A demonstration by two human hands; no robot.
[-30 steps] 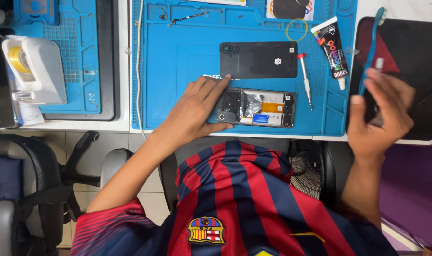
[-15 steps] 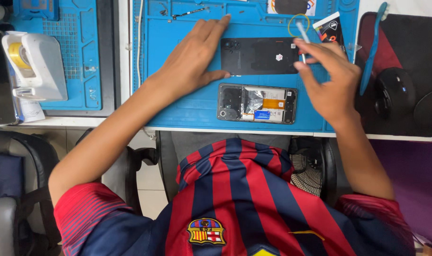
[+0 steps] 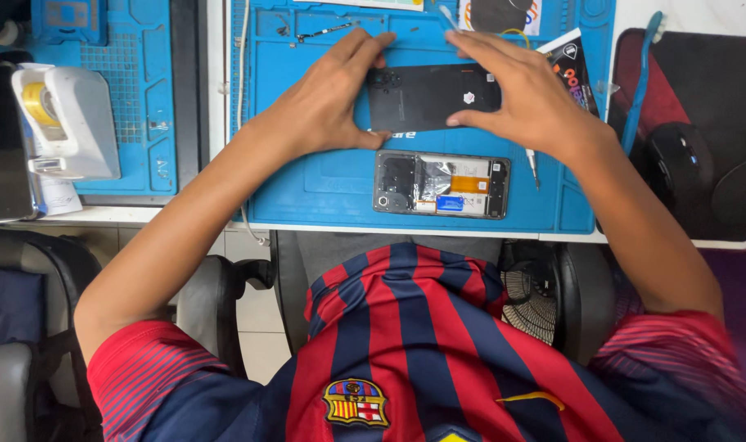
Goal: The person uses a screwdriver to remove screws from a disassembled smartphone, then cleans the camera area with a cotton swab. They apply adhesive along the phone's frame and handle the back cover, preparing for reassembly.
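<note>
Back cover [image 3: 430, 96] is pinched by left hand [image 3: 328, 102] and right hand [image 3: 520, 98] fingers (closed at both ends); uneven pressure risks cracking it.

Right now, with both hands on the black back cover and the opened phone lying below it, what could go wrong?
1. The opened phone lies near the mat's front edge; a wrist or sleeve might nudge it off.
2. Its inner parts lie bare, so the back cover held by the left hand and right hand could scrape them.
3. The tube beside the right hand might get knocked.
</note>
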